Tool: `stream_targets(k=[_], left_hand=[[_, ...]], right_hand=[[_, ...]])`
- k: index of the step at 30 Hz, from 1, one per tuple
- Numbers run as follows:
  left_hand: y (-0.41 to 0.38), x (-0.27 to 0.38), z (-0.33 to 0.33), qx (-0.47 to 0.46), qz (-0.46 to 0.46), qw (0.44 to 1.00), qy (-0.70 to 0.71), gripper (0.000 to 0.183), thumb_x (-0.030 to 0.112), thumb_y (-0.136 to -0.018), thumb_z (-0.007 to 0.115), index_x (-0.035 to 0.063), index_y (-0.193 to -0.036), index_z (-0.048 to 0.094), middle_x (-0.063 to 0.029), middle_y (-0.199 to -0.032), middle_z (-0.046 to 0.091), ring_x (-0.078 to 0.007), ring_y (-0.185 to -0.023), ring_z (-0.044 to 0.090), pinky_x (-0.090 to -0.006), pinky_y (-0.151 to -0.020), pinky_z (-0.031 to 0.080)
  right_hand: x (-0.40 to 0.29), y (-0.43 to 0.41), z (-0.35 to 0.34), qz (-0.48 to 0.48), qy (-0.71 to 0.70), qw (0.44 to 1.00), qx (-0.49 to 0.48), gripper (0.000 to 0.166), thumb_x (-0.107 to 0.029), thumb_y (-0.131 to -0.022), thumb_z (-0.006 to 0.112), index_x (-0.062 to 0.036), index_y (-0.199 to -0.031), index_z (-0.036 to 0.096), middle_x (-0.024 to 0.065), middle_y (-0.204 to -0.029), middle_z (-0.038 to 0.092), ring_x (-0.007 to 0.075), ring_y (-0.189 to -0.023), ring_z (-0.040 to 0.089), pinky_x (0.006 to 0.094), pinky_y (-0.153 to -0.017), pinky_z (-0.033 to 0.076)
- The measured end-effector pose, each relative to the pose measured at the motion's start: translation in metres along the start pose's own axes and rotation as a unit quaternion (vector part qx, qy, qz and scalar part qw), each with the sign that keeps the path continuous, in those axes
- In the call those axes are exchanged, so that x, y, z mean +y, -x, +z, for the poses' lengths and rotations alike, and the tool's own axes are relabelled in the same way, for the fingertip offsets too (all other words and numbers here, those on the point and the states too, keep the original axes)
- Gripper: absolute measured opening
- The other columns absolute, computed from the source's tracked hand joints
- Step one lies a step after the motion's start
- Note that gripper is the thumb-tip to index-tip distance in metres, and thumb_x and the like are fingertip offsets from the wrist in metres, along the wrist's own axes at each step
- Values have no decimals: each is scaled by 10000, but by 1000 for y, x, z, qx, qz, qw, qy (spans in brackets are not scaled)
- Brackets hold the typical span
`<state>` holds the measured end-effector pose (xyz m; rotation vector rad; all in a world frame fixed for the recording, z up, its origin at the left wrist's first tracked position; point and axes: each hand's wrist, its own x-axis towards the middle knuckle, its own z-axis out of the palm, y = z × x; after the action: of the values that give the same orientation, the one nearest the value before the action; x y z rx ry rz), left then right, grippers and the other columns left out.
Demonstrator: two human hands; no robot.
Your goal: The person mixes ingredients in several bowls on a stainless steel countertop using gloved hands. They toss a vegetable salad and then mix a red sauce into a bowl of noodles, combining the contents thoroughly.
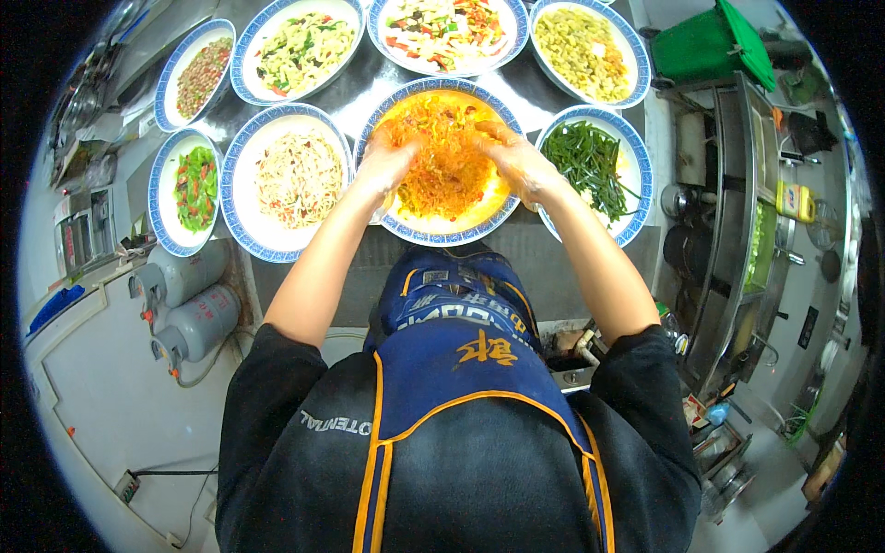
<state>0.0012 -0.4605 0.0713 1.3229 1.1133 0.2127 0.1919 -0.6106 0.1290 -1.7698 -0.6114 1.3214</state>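
Both my hands are in a large white bowl with a blue patterned rim point(440, 239), at the sides of a heap of orange-coated shredded food point(442, 181). My left hand point(388, 162) touches the heap from the left, its fingertips partly buried. From the right, my right hand point(515, 160) reaches in with curved, spread fingers. What looks like a thin clear plastic glove covers each hand, loose at the wrist. The middle of the heap is blurred, so whether either hand grips any food is unclear. Orange sauce coats the bowl's inner wall.
Around it on the metal table point(525, 90) stand more bowls: pale shreds point(299, 181), dark green strips point(582, 162), green and red slices point(194, 188), and several along the back. Grey gas cylinders point(200, 321) are at left. A green bin point(712, 45) and metal shelving point(726, 228) stand right.
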Motion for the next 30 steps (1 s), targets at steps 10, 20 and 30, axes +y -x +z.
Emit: stream_targets(k=[10, 20, 30], left_hand=[[-40, -7, 29, -106, -216, 918, 315, 562, 286, -991, 673, 79, -1481, 492, -132, -1319, 672, -280, -1248, 624, -473, -1061, 494], [4, 27, 4, -88, -37, 942, 322, 431, 77, -1004, 607, 7, -1420, 520, -165, -1280, 676, -279, -1101, 701, -425, -902, 611], [-2, 21, 3, -113, -17, 934, 338, 475, 65, -1013, 557, 15, -1476, 466, -156, -1394, 610, -275, -1220, 636, -403, -1021, 536]], right_hand=[[98, -102, 9, 120, -273, 948, -114, 679, -327, -906, 756, -58, -1473, 495, 127, -1405, 620, 250, -1267, 599, 422, -1037, 506], [12, -34, 13, -96, -302, 946, -72, 456, -66, -918, 690, 33, -1349, 579, 140, -1260, 694, 223, -1095, 693, 376, -955, 564], [-28, 3, 29, -29, -275, 958, -68, 418, -69, -921, 677, 45, -1315, 598, 155, -1221, 700, 234, -1063, 694, 378, -959, 559]])
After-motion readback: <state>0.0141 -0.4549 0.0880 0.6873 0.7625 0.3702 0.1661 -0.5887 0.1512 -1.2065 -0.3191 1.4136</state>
